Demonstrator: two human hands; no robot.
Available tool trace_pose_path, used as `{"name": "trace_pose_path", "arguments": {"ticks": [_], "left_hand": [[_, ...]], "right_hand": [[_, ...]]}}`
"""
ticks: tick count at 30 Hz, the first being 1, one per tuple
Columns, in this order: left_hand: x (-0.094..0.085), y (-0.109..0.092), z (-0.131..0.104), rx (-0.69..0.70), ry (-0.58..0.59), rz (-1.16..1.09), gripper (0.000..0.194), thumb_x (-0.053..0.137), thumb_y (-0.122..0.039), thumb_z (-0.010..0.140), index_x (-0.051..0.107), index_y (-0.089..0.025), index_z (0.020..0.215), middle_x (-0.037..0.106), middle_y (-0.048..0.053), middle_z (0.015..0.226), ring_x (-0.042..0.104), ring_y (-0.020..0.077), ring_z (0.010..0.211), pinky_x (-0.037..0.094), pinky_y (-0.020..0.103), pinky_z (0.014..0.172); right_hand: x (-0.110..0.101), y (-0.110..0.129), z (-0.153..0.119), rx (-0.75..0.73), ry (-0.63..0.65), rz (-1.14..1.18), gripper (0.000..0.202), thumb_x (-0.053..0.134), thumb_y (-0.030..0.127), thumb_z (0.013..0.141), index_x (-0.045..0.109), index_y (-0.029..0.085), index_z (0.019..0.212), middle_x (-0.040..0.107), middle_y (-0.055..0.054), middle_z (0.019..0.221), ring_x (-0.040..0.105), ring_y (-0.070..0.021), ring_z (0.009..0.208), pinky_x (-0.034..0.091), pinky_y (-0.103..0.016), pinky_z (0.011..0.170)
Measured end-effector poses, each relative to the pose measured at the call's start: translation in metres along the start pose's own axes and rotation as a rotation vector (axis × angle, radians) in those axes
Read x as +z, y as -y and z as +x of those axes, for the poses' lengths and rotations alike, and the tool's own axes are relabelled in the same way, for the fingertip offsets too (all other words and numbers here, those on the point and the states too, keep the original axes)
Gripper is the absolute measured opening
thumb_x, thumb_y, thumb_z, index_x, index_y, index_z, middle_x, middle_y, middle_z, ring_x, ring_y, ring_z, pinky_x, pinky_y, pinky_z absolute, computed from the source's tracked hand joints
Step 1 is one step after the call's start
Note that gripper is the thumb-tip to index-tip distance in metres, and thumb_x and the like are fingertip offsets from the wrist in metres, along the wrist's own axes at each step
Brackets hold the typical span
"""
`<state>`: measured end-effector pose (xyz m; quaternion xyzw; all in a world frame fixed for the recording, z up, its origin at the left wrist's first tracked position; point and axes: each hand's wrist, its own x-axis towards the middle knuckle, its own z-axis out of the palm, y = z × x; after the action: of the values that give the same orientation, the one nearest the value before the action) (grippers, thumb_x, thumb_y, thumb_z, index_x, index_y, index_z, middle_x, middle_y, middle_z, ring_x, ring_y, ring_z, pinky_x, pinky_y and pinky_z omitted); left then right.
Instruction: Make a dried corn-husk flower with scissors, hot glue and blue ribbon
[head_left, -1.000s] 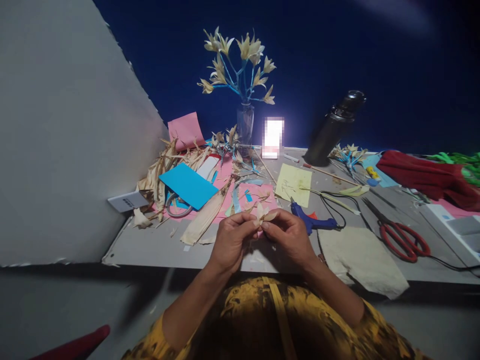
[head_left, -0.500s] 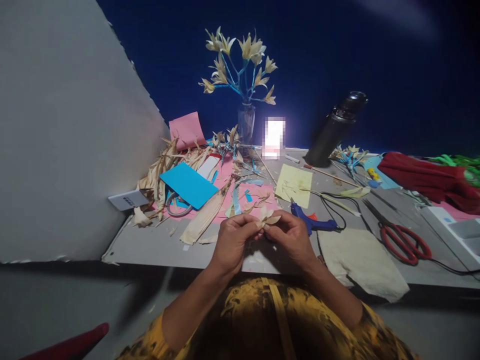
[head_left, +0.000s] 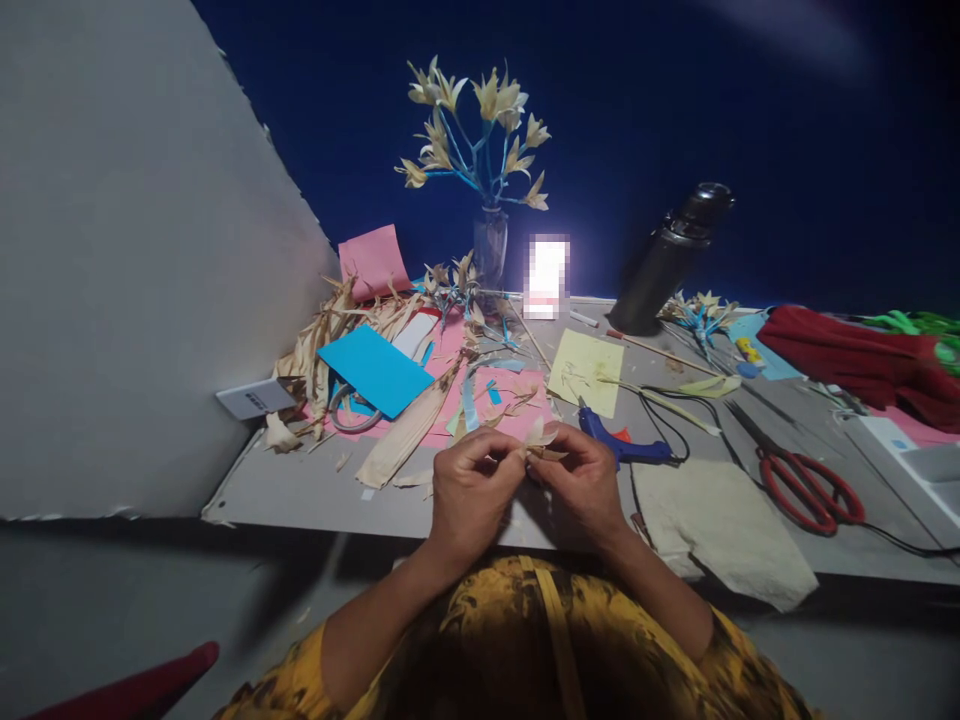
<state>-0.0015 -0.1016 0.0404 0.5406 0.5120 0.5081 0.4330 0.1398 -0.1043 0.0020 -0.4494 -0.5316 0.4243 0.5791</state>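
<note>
Between my fingertips, over the table's front edge, is a small cream flower (head_left: 538, 437) with pointed petals that look like dried husk. My left hand (head_left: 472, 490) pinches its base from the left. From the right, my right hand (head_left: 581, 475) grips the same flower with thumb and fingers. The fingers hide its lower part. Just beyond my right hand lies a blue glue gun (head_left: 626, 440) with a black cord. A dried husk strip (head_left: 409, 430) and pink paper (head_left: 517, 390) with scraps lie beyond my left hand.
A glass vase (head_left: 491, 245) of similar flowers stands at the back, with a dark flask (head_left: 660, 270) to its right. Red-handled scissors (head_left: 806, 485) and a pale cloth (head_left: 720, 515) lie at right. Blue card (head_left: 375, 370) rests by a heap of husks (head_left: 307, 345) at left.
The flower has turned slightly between my fingers, its petals now pointing more upward. Both hands stay in nearly the same place.
</note>
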Motion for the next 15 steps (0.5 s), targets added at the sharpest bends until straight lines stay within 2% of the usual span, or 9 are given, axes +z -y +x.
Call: {"name": "trace_pose_path", "arguments": {"ticks": [5, 10, 15], "left_hand": [[0.002, 0.008, 0.008, -0.341, 0.131, -0.187, 0.012, 0.07, -0.026, 0.07, 0.069, -0.015, 0.064, 0.061, -0.001, 0.05, 0.056, 0.0119, 0.041, 0.039, 0.021, 0.043], [0.001, 0.004, 0.012, -0.38, 0.178, -0.252, 0.014, 0.074, -0.025, 0.065, 0.067, -0.014, 0.059, 0.063, 0.0, 0.054, 0.056, 0.0101, 0.041, 0.042, 0.02, 0.042], [0.0, -0.002, 0.011, -0.499, 0.311, -0.359, 0.015, 0.075, -0.021, 0.059, 0.063, -0.014, 0.055, 0.062, -0.001, 0.052, 0.054, 0.0092, 0.037, 0.041, 0.019, 0.039]], "right_hand": [[-0.004, 0.004, -0.003, -0.093, -0.01, -0.163, 0.01, 0.068, 0.019, 0.083, 0.067, 0.019, 0.073, 0.063, 0.0, 0.071, 0.056, -0.0138, 0.064, 0.043, -0.024, 0.059], [-0.01, 0.007, -0.003, -0.138, 0.027, -0.196, 0.013, 0.068, 0.016, 0.083, 0.068, 0.019, 0.07, 0.063, 0.0, 0.069, 0.058, -0.0141, 0.065, 0.043, -0.025, 0.061], [-0.018, 0.009, -0.005, -0.164, 0.08, -0.177, 0.012, 0.071, 0.016, 0.082, 0.069, 0.019, 0.07, 0.063, 0.0, 0.068, 0.058, -0.0142, 0.063, 0.043, -0.025, 0.059]]}}
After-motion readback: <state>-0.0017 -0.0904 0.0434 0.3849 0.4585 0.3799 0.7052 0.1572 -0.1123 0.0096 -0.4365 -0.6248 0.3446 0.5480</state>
